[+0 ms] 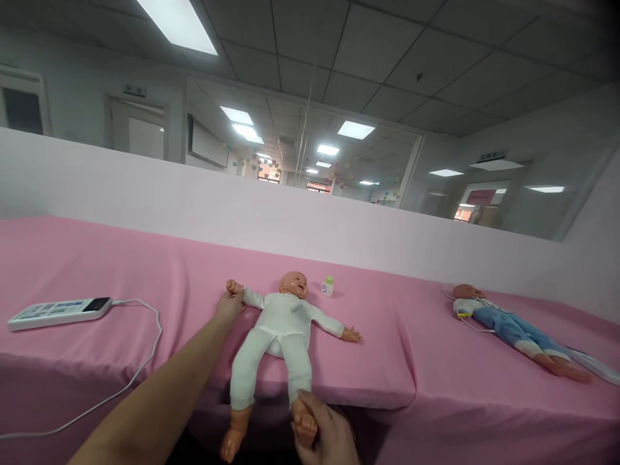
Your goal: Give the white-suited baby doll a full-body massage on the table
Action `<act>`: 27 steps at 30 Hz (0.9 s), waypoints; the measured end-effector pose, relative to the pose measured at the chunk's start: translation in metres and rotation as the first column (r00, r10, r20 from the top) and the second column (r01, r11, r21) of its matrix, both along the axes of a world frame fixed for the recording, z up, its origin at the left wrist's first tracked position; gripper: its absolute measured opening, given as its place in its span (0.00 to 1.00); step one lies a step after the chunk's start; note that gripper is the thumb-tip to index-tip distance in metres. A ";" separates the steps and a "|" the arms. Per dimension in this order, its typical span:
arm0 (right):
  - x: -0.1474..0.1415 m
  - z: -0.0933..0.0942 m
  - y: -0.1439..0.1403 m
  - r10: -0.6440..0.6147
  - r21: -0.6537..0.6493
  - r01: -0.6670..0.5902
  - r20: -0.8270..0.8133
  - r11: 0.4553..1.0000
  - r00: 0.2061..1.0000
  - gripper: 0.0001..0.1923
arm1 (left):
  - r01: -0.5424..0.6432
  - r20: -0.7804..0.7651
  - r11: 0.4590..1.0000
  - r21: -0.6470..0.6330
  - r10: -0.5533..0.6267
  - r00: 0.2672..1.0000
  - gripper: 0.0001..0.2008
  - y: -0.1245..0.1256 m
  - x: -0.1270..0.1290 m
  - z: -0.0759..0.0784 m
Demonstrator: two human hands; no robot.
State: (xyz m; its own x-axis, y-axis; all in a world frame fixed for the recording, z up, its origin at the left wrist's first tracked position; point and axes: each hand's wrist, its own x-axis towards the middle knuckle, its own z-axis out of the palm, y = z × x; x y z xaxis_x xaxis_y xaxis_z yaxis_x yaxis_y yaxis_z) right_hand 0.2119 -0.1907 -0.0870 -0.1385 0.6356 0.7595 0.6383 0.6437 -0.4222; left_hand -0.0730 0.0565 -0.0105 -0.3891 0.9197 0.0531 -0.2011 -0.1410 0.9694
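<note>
A baby doll with a white cloth body lies on its back on the pink cloth-covered table, its feet hanging over the front edge. My left hand is closed around the doll's wrist on the left side of the picture. Down at the edge, my right hand grips the doll's foot on the right, thumb over the ankle. The doll's other arm is stretched out on the cloth. Beside its head stands a small white bottle with a green cap.
On the left lies a white rectangular device, with a white cable trailing over the table's front edge. A second doll in blue trousers lies at the right. A low white wall with glass above runs behind the table.
</note>
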 end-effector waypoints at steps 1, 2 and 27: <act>-0.001 -0.006 0.001 -0.002 0.006 0.002 0.008 1.000 1.000 0.21 | 0.015 -0.038 1.000 0.003 -0.015 0.999 0.11 0.003 -0.001 -0.003; -0.002 -0.010 0.003 -0.007 0.014 0.007 0.012 1.000 1.000 0.20 | 0.018 -0.093 1.000 0.005 -0.017 0.996 0.12 0.004 -0.001 -0.005; -0.006 0.078 0.068 -0.033 -0.101 0.024 -0.093 0.995 0.995 0.24 | 0.339 -0.937 0.938 0.078 -0.047 0.347 0.09 -0.032 0.058 0.043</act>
State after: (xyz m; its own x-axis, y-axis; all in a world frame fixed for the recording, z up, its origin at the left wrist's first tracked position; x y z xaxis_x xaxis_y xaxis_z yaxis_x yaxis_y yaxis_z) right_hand 0.2061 -0.1231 -0.0086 -0.0494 0.7112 0.7012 0.6099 0.5774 -0.5427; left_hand -0.0146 0.0249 0.0326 0.2231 0.8625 0.4543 0.7303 -0.4566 0.5081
